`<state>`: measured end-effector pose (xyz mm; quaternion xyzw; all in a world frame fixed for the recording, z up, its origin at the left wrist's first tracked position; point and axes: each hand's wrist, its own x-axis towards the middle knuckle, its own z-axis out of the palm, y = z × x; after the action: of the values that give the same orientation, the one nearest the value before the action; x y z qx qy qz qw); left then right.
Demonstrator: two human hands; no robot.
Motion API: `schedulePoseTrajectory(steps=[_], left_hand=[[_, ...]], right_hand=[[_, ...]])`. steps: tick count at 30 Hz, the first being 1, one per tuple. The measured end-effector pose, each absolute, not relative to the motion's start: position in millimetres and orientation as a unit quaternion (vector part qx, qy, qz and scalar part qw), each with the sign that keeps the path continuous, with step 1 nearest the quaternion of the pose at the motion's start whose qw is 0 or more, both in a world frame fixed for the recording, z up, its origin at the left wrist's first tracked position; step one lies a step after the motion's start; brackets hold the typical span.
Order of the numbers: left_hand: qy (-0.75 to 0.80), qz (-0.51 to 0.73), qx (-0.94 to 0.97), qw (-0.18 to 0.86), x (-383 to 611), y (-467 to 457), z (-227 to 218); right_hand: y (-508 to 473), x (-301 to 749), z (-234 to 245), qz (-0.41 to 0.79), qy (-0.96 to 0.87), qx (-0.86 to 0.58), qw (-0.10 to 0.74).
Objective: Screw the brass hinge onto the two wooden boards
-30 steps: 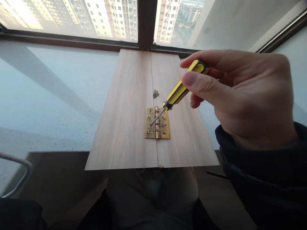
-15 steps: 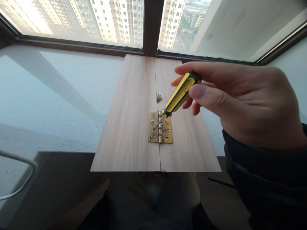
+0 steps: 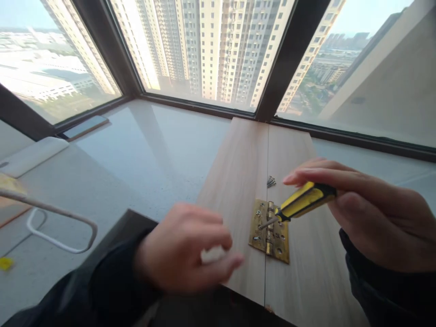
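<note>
My right hand [image 3: 371, 213] is closed around the yellow-and-black handle of a screwdriver [image 3: 303, 200]. The screwdriver leans to the left, its shaft crossing a brass hinge [image 3: 269, 231] and its tip at the left leaf. Screw heads show in some holes of that leaf, while the right leaf has bare holes. Just beyond the hinge lies a small bunch of screws [image 3: 271, 182]. Left of the hinge, my left hand [image 3: 187, 250] hovers, slightly blurred, with curled fingers and a gap between thumb and forefinger. I see nothing in it.
Two pale wooden boards [image 3: 235, 172] lie edge to edge under the hinge on a white sill [image 3: 163, 145]. Dark window frames [image 3: 275, 59] rise behind. At left are a white looped rod [image 3: 61, 247], a small yellow object [image 3: 6, 263] and a flat phone-like thing [image 3: 85, 128].
The view has swung left and tilted, showing more sill. My left hand has come into sight from the lower left. The screwdriver stays in my right hand, its tip still at the hinge's left leaf.
</note>
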<state>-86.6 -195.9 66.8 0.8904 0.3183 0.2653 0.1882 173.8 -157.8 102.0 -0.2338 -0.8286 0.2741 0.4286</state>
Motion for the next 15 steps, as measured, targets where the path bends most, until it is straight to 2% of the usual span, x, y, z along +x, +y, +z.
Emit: schedulePoseTrajectory(steps=[3, 7, 11, 15], left_hand=[[0.406, 0.25, 0.86, 0.183, -64.3, -119.4, 64.1], [0.436, 0.245, 0.851, 0.159, -29.7, -57.2, 27.7], [0.418, 0.237, 0.863, 0.156, -17.9, -48.3, 1.5], [0.404, 0.23, 0.869, 0.168, -22.3, -48.9, 1.0]], right_hand=[[-155.8, 171.7, 99.2, 0.355, -0.813, -0.191, 0.419], [-154.6, 170.3, 98.3, 0.453, -0.792, -0.157, 0.378], [-159.3, 171.1, 97.4, 0.448, -0.778, -0.184, 0.4], [-168.2, 161.8, 94.6, 0.417, -0.759, -0.221, 0.449]])
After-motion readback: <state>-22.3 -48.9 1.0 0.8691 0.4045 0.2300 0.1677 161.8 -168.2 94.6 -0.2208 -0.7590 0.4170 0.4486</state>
